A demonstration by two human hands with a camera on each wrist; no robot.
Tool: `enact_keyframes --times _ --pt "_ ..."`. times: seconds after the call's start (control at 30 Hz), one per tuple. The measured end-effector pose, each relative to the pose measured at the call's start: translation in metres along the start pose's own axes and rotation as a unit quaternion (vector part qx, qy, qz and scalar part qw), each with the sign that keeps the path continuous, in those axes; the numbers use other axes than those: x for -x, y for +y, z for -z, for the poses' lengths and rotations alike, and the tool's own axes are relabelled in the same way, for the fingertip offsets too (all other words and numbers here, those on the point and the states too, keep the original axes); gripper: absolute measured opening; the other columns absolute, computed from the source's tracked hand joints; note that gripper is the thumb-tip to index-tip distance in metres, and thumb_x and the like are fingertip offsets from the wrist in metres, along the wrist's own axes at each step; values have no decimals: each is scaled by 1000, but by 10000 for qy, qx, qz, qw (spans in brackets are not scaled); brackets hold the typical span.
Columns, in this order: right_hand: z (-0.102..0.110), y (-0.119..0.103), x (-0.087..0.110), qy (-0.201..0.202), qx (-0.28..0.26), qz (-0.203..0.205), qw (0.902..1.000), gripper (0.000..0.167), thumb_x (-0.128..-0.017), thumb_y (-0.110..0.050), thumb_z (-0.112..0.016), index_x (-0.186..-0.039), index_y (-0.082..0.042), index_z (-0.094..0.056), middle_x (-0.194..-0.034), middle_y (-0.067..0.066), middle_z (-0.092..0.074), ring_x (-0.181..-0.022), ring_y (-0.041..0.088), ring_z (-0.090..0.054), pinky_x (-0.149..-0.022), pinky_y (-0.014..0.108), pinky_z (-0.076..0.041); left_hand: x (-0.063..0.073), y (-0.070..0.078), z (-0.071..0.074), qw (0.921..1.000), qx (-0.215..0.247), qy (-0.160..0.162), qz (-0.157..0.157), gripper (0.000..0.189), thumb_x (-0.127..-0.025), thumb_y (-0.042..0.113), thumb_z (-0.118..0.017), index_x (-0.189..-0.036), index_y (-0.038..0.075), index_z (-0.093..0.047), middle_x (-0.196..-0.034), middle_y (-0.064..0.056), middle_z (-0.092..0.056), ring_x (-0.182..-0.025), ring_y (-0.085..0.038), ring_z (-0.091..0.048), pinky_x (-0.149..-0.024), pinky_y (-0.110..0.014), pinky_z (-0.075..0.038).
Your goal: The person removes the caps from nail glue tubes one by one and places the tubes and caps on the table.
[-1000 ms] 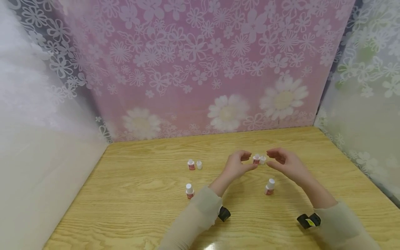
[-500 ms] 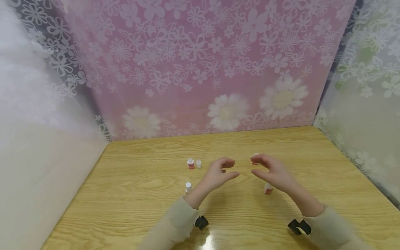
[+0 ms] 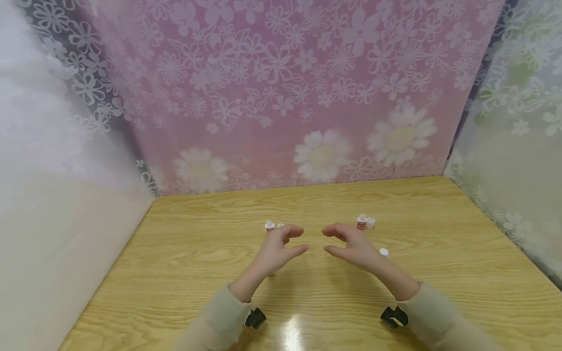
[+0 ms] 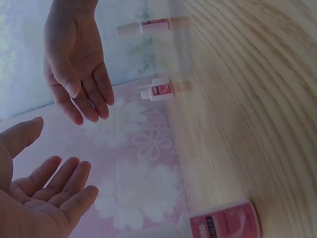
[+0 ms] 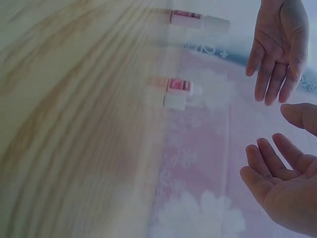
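Both hands hover over the table, palms facing each other, with a gap between the fingertips. My left hand holds nothing; its fingers are loosely bent. Likewise bare is my right hand, fingers and thumb spread apart. Beyond the right hand stands a small white bottle with a red label, a white cap beside it. A similar bottle stands behind the left hand, its loose cap partly covered. A capped bottle shows only its top past the right wrist. The left forearm hides most of another bottle.
The wooden table is bordered at the back by a pink flowered sheet. Pale sheets close off the left and right sides. A black wrist camera sits at each sleeve cuff.
Both hands have moved left and slightly toward the person, away from the far right bottle. The bottles and caps stay in place on the table.
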State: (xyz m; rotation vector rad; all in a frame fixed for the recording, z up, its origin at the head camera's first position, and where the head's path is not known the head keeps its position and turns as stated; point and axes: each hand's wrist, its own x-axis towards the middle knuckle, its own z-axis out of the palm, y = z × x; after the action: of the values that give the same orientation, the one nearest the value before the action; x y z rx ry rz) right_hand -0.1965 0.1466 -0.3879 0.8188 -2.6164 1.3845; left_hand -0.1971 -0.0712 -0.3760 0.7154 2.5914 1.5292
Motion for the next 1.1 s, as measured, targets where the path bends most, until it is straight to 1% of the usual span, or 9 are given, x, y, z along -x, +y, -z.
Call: enact_keyframes --times 0.1,0.23,0.3,0.47,0.53,0.57,0.8,0.93,1.1 --pt "-9 1 -6 -140 -88 8 9999 30 -82 -12 -65 -108 1 -56 -107 12 -57 -103 29 -51 -89 45 -36 5 -6 6 10000 57 9 3 38 -81 23 -65 -113 5 -56 -113 -12 -56 -107 -23 -50 -91 -39 -36" --pt "-20 -4 -13 -277 -193 16 9994 30 -81 -10 -65 -108 0 -56 -106 12 -58 -102 28 -52 -88 44 -37 13 -13 15 9999 37 88 110 38 -81 21 -66 -114 4 -56 -114 -12 -56 -107 -25 -49 -90 -40 -37" --pt "-23 -16 -16 -341 -234 -2 9991 28 -81 -7 -64 -106 2 -56 -105 13 -58 -101 30 -52 -88 44 -37 17 -16 20 9998 28 145 155 38 -81 19 -66 -114 2 -55 -114 -12 -56 -107 -26 -49 -90 -41 -37" --pt "-38 -22 -25 -528 -404 1 9978 28 -81 -5 -63 -106 4 -56 -105 15 -58 -102 31 -52 -88 44 -37 30 -26 32 9992 92 264 294 38 -81 18 -66 -113 2 -55 -115 -12 -55 -108 -27 -48 -89 -44 -37" --pt "-46 -13 -29 -591 -461 29 9972 28 -82 -9 -64 -107 1 -56 -106 13 -58 -102 29 -52 -89 42 -38 35 -30 36 9987 75 339 382 39 -81 21 -66 -113 2 -56 -114 -12 -56 -107 -26 -49 -88 -44 -38" --pt "-49 -13 -31 -624 -484 55 9969 28 -82 -10 -64 -106 0 -56 -106 12 -58 -102 29 -52 -88 41 -38 36 -32 38 9984 77 377 416 39 -80 21 -66 -112 2 -56 -114 -12 -56 -107 -26 -49 -88 -44 -38" --pt "-67 -20 -45 -801 -614 133 9948 25 -81 -9 -65 -103 -2 -58 -103 11 -59 -99 25 -54 -88 40 -39 46 -45 49 9963 231 503 653 41 -79 23 -68 -111 0 -56 -113 -15 -56 -106 -26 -50 -86 -46 -39" --pt "-78 -22 -50 -906 -651 203 9935 24 -80 -7 -65 -102 0 -59 -102 12 -60 -96 24 -55 -87 39 -39 49 -51 53 9961 291 480 686 41 -78 20 -69 -110 -2 -56 -111 -17 -56 -104 -29 -51 -85 -46 -39" --pt "-88 -23 -54 -1100 -695 230 9912 26 -79 -7 -66 -101 4 -58 -101 13 -60 -96 23 -56 -87 39 -40 50 -59 57 9934 681 179 906 45 -79 18 -68 -113 -6 -52 -113 -22 -53 -105 -34 -49 -82 -39 -43"
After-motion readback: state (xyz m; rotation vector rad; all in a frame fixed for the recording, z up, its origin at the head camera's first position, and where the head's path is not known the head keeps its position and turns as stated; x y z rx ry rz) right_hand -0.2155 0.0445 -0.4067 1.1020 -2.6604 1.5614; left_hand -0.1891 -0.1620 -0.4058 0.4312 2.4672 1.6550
